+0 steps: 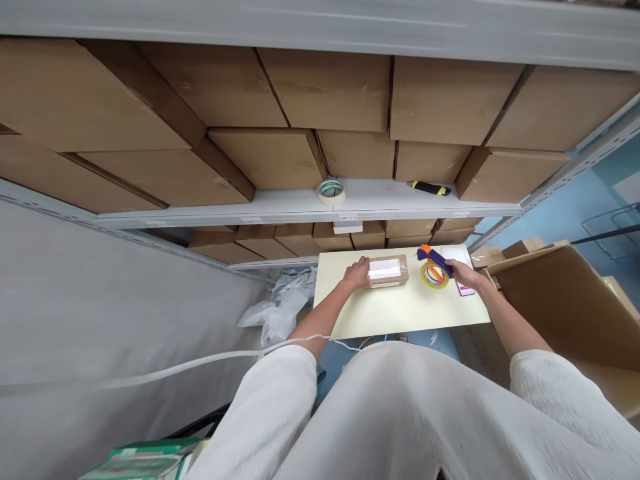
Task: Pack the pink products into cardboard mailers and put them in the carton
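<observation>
A small cardboard box (404,275) with a white label (385,269) on top lies on the cream tabletop (365,320). My left hand (357,272) grips the left end of that box, with its thumb and fingers around the edge. To the right, my right hand (461,272) is closed around the purple handle of a tape dispenser (438,257), which has an orange head and a roll of clear tape. The dispenser is held just right of the box, apart from it. Partly under my right hand lies a phone (466,290) with a lit screen.
Shelves packed with large cardboard boxes (325,90) rise behind the table. On the shelf ledge sit a roll of masking tape (331,192) and a box cutter (429,188). An open carton (565,300) stands at right; plastic wrap (287,307) and a white cable (210,360) are at left.
</observation>
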Available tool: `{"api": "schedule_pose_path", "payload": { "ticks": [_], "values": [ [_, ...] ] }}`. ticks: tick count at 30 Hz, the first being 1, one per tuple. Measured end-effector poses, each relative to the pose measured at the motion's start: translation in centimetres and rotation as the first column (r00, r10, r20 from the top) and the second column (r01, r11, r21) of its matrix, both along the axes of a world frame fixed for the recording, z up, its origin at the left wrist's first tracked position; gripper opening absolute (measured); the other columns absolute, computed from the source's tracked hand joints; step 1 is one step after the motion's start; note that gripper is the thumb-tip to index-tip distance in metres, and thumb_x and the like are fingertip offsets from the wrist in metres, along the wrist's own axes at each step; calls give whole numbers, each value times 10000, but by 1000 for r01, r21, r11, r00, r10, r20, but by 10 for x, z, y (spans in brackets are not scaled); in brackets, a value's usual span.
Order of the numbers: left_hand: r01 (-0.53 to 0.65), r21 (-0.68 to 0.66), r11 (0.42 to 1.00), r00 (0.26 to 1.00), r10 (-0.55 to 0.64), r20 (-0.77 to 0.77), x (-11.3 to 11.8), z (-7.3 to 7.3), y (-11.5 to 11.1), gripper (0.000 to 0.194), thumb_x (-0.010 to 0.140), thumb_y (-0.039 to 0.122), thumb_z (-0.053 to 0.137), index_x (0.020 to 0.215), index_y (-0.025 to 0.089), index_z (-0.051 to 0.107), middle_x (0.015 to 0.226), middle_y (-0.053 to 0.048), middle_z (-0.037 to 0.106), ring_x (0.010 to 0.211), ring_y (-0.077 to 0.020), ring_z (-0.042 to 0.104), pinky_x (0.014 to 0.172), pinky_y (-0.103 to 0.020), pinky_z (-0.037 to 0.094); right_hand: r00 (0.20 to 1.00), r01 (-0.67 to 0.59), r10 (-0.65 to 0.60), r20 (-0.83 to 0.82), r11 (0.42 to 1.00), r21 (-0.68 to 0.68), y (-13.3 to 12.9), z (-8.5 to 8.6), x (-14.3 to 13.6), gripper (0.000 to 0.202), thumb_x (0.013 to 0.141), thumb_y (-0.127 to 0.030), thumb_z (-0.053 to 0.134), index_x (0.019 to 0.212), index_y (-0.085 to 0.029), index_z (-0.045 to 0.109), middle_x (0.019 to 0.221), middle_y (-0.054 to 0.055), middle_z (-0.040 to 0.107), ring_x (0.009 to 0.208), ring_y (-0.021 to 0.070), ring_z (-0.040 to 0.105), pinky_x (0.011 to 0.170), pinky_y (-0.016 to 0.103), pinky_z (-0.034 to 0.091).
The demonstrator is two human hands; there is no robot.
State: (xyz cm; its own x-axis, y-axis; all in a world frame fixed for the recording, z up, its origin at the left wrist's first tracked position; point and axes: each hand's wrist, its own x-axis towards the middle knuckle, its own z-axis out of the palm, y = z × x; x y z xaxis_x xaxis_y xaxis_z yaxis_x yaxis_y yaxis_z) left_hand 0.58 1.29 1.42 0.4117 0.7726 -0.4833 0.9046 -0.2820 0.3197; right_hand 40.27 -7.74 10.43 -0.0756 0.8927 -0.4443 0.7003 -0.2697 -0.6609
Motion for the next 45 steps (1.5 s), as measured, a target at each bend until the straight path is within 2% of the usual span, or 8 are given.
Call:
{"api": "schedule_pose_path", "payload": {
  "ticks": [7,11,15,22,32,36,39,45],
  "values": [
    [-3,-15,1000,1000,3,14,0,1,-3,1142,737,389,845,1680,340,203,1833,-132,199,1536,-412,471,1133,-464,474,974,-49,119,-191,942,333,31,85,-38,528,1007,-694,522,1242,-237,641,1188,90,714,1114,299,636,983,401,522],
    [-11,-20,1000,1000,12,25,0,0,-3,1154,726,383,833,1689,333,199,1834,-138,198,1527,-415,486,1125,-476,483,975,-224,183,130,773,593,72,123,-73,547,1077,-660,422,1360,-225,596,1270,136,695,1132,322,605,1041,475,465],
    [-21,-15,1000,999,22,46,0,-1,-3,1151,721,377,846,1683,342,216,1834,-129,198,1513,-410,503,1136,-484,484,872,-452,161,463,629,632,118,131,-100,527,1120,-525,313,1422,-183,577,1366,209,664,1233,378,546,1116,555,350],
    [-46,-39,998,996,49,75,0,-6,-3,1192,711,360,871,1694,341,197,1850,-136,144,1545,-421,470,1176,-505,461,744,-591,163,648,614,523,163,114,-120,508,1102,-371,311,1518,-161,513,1429,242,635,1294,413,482,1105,588,298],
    [-56,-49,997,995,60,81,0,-10,-2,1210,718,357,888,1710,326,195,1856,-150,102,1562,-427,454,1181,-505,458,740,-549,93,666,656,518,191,98,-114,475,1095,-369,380,1476,-149,558,1358,242,644,1229,394,505,1073,561,352],
    [-49,-49,998,995,52,81,-1,-11,-3,1172,761,348,862,1717,292,187,1850,-163,122,1577,-412,436,1201,-487,449,815,-474,-8,580,567,674,176,88,-117,526,1057,-356,462,1532,-144,534,1436,237,589,1284,411,473,1087,571,356],
    [-21,-22,1000,997,22,74,-2,-14,-4,1127,798,352,837,1722,265,198,1851,-163,124,1657,-406,293,1296,-522,335,848,-458,-1,531,503,733,139,60,-127,478,1055,-274,445,1500,-160,579,1448,217,592,1310,393,479,1092,554,368],
    [92,115,989,994,-99,54,2,-25,-21,1023,902,344,699,1755,182,159,1853,-180,22,1720,-377,34,1373,-613,52,770,-596,355,531,698,397,49,-46,-160,507,1106,-346,403,1523,-135,600,1565,217,581,1391,358,528,1156,510,407]
  ]
}}
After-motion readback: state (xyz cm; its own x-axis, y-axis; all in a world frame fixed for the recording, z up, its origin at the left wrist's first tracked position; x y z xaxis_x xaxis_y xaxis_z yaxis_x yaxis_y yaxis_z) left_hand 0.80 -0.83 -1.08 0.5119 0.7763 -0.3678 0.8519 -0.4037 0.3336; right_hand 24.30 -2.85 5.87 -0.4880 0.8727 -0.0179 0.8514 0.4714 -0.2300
